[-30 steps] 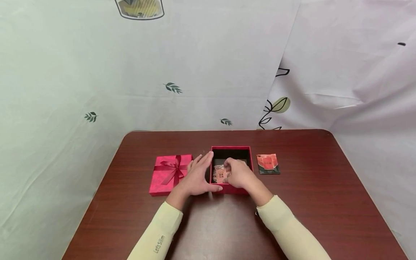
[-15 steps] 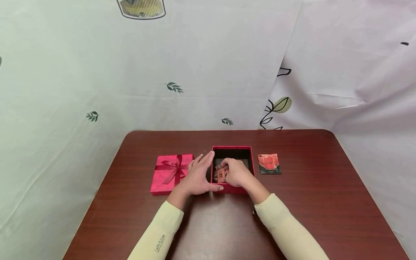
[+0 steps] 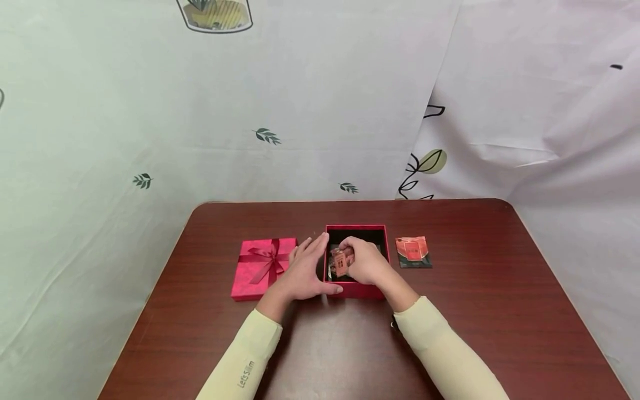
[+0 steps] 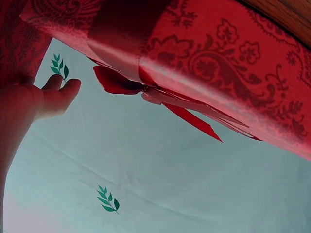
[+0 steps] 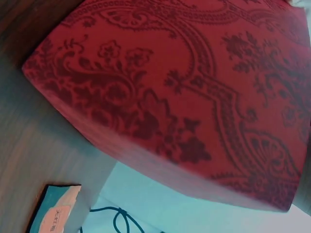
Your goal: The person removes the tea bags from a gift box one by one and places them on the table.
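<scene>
We start with the counter (image 3: 480, 311), dark wood, which carries everything here. On it sits the open red box (image 3: 356, 229), with its lid (image 3: 257, 266), ribbon bow on top, lying just beside it on the left. A single flat packet (image 3: 412, 251) lies on the right, apart from the box.

Our left hand (image 3: 305, 272) rests against the box's left wall, fingers straight and spread, thumb along the near corner. Our right hand (image 3: 367, 264) is down inside the box, its grip curled and pinching a small orange sachet (image 3: 341, 261), which stands tilted near the left inner wall.

We judge a few risks from here. The sachet looks slick and thin, so a light pinch could let it slip and land crooked or on edge. If the right hand pushes sideways while setting it down, the box could slide, since the left hand only presses on one side. The wrist could also catch the near rim and tip the box. The ribbon on the lid lies close to the left fingers and could snag.
</scene>
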Demonstrator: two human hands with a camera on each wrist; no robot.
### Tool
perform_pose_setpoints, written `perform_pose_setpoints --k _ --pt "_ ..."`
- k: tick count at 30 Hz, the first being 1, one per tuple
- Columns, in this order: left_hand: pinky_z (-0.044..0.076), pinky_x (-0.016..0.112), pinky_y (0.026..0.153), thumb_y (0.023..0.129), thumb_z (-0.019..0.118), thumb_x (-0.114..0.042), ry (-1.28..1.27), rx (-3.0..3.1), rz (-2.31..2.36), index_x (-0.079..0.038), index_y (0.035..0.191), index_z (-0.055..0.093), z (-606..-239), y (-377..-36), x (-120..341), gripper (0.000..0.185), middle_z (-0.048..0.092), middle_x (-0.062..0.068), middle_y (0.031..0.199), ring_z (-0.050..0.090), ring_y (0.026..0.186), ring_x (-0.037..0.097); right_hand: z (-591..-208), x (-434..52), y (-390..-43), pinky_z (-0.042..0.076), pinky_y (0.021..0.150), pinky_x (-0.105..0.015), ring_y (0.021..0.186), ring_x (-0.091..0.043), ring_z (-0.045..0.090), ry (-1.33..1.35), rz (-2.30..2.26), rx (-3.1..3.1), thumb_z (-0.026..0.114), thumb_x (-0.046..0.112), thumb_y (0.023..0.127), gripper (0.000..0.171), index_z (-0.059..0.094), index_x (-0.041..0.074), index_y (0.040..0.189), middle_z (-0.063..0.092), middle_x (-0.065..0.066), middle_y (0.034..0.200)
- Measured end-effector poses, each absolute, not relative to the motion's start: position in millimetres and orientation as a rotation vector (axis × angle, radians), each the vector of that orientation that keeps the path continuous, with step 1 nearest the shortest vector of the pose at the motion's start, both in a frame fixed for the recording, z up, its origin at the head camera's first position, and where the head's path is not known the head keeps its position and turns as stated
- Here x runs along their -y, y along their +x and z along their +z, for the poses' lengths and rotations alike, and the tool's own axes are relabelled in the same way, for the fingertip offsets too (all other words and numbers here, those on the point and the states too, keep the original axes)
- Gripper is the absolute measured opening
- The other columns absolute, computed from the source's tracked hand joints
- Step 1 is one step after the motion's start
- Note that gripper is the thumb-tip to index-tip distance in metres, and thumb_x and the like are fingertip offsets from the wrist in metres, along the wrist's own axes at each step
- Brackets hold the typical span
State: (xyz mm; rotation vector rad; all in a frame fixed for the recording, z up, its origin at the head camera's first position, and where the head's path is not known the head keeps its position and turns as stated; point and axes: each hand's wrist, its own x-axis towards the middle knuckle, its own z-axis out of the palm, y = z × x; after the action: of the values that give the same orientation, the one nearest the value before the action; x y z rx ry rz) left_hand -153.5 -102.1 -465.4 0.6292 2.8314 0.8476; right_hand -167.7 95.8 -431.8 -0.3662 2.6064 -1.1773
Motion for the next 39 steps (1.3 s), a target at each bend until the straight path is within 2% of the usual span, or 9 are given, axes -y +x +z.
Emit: perform_pose_setpoints --k 8,13,22,27,39 --pt "0.006 0.062 0.112 0.070 0.082 -0.061 0.622 -2.833 0.829 -0.017 0.162 0.011 -465.7 -154.2 102.4 0.125 0.017 -0.001 0.165 0.013 0.147 0.039 -420.9 -102.6 -166.5 0.053 0.072 -0.035 0.088 -0.022 0.057 -0.365 -1.167 -2.636 0.073 -0.008 0.079 0.046 0.062 0.007 0.122 0.063 -0.007 0.107" --pt "0.007 0.062 0.112 0.068 0.083 -0.060 0.605 -2.829 0.829 -0.017 0.162 0.012 -465.7 -154.4 101.4 0.125 0.017 0.000 0.165 0.014 0.147 0.039 -413.3 -113.3 -165.8 0.054 0.078 -0.038 0.092 -0.022 0.058 -0.366 -1.208 -2.659 0.074 -0.007 0.080 0.047 0.062 0.008 0.122 0.063 -0.006 0.106" --pt "0.008 0.059 0.113 0.068 0.084 -0.060 0.582 -2.841 0.816 -0.018 0.162 0.013 -465.8 -153.7 100.6 0.125 0.017 -0.002 0.165 0.014 0.147 0.037 -397.1 -139.8 -167.4 0.044 0.065 -0.033 0.083 -0.023 0.051 -0.327 -1.348 -2.631 0.068 -0.015 0.078 0.048 0.059 0.003 0.121 0.057 -0.009 0.095" --pt "0.007 0.058 0.114 0.067 0.084 -0.061 0.563 -2.828 0.811 -0.022 0.162 0.011 -463.7 -153.3 100.6 0.126 0.017 -0.002 0.165 0.013 0.147 0.035 -394.1 -148.1 -169.2 0.044 0.066 -0.032 0.085 -0.024 0.052 -0.307 -1.333 -2.645 0.068 -0.014 0.080 0.047 0.058 0.004 0.123 0.057 -0.009 0.097" --pt "0.007 0.059 0.113 0.067 0.085 -0.059 0.573 -2.832 0.826 -0.017 0.162 0.015 -465.4 -154.5 100.6 0.125 0.019 -0.001 0.165 0.014 0.147 0.038 -397.8 -167.9 -172.0 0.048 0.069 -0.035 0.088 -0.027 0.054 -0.228 -1.395 -2.619 0.070 -0.013 0.081 0.049 0.059 0.004 0.126 0.061 -0.013 0.105"
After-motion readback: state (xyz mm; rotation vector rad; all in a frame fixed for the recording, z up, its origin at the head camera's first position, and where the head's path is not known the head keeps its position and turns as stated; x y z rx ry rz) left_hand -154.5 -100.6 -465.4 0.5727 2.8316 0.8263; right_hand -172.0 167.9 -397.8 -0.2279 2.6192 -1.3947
